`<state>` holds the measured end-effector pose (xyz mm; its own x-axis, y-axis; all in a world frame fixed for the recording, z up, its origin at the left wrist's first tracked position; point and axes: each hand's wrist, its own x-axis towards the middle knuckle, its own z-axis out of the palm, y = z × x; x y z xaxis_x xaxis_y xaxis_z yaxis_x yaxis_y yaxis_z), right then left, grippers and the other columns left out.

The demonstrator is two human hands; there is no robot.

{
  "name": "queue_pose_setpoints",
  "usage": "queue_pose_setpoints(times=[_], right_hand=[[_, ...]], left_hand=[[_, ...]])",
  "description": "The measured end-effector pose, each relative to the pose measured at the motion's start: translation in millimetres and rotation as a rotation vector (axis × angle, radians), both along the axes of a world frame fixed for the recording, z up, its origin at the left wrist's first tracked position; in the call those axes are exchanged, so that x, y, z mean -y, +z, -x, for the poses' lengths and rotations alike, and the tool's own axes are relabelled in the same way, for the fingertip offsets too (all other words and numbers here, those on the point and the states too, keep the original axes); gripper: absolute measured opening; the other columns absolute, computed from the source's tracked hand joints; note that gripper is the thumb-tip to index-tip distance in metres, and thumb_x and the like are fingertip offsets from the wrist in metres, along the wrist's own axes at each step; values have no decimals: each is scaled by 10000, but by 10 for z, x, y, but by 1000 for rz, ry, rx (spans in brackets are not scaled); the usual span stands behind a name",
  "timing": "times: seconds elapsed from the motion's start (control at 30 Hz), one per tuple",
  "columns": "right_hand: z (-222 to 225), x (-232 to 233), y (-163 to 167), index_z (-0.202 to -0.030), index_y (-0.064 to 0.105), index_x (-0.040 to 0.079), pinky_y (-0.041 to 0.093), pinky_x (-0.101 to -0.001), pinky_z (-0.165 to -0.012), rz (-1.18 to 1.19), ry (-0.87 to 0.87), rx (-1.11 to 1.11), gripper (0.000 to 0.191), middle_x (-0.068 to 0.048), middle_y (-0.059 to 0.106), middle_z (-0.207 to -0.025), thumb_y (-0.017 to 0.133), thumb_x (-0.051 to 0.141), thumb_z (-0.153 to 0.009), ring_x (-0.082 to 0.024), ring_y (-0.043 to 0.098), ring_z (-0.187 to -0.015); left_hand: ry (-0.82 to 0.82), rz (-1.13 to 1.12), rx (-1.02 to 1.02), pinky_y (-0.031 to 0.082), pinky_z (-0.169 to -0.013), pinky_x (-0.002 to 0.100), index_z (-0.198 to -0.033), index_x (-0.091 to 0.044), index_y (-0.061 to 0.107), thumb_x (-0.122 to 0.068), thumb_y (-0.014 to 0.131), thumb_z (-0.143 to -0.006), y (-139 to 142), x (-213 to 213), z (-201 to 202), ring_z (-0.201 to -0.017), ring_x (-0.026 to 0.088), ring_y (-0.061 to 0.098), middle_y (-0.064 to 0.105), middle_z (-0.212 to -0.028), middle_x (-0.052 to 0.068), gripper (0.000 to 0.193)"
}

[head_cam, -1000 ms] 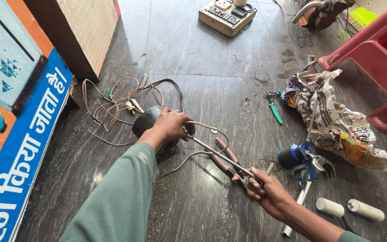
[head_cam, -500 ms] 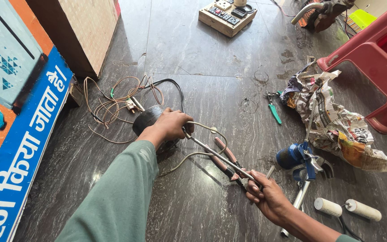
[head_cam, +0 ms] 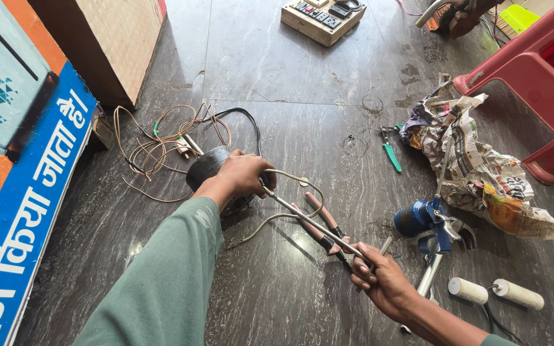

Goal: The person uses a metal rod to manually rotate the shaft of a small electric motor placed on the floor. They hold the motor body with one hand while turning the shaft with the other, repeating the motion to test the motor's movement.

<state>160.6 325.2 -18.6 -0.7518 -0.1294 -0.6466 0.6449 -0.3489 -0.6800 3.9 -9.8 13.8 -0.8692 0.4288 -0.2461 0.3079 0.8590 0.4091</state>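
Note:
My left hand [head_cam: 242,176] grips a dark round motor [head_cam: 205,168] resting on the grey stone floor. A thin metal rod [head_cam: 309,224] runs from the motor toward my right hand [head_cam: 379,282], which is closed around the rod's near end. Pliers with maroon handles [head_cam: 320,224] lie on the floor just under the rod. A beige cable [head_cam: 293,198] loops out from the motor beside the rod. A tangle of thin copper-coloured wires [head_cam: 161,144] and a black cord trail off behind the motor.
A crumpled newspaper bundle [head_cam: 476,166] and a red plastic stool [head_cam: 533,83] sit to the right. A blue-and-metal tool [head_cam: 431,221] and two white cylinders [head_cam: 492,291] lie near my right hand. A wooden switchboard [head_cam: 322,16] sits far off; a painted signboard [head_cam: 27,166] leans at left.
My right hand has slid slightly along the rod; both hands otherwise stay in the same grip. The view has shifted a little.

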Motion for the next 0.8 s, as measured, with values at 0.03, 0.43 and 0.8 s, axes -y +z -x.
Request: queue_pose_setpoints(times=[0.03, 0.43, 0.8], right_hand=[[6, 3, 10, -1058, 577, 45, 292, -246, -447, -6, 2, 5, 240, 19, 403, -583, 475, 262, -1054, -53, 287, -453], [16, 80, 13, -1155, 574, 23, 310, -246, -450, 17, 3, 35, 291, 24, 393, -579, 432, 264, -1071, -50, 279, -436], [78, 27, -114, -1104, 567, 8, 280, -230, -425, 88, -32, -6, 287, 32, 375, -568, 442, 263, -1064, -50, 264, -440]], left_hand=[[2, 3, 10, 328, -1029, 409, -935, -301, 790, -227, 871, -672, -3, -2, 8, -1050, 103, 689, 784, -982, -105, 285], [-31, 26, 81, 301, -1049, 422, -1020, -299, 773, -125, 769, -703, -145, 4, 155, -1035, 93, 706, 789, -1002, -111, 361], [-120, -10, -11, 347, -1041, 419, -1010, -224, 752, -154, 783, -683, -323, 81, 248, -1075, 206, 669, 755, -1013, -1, 336]])
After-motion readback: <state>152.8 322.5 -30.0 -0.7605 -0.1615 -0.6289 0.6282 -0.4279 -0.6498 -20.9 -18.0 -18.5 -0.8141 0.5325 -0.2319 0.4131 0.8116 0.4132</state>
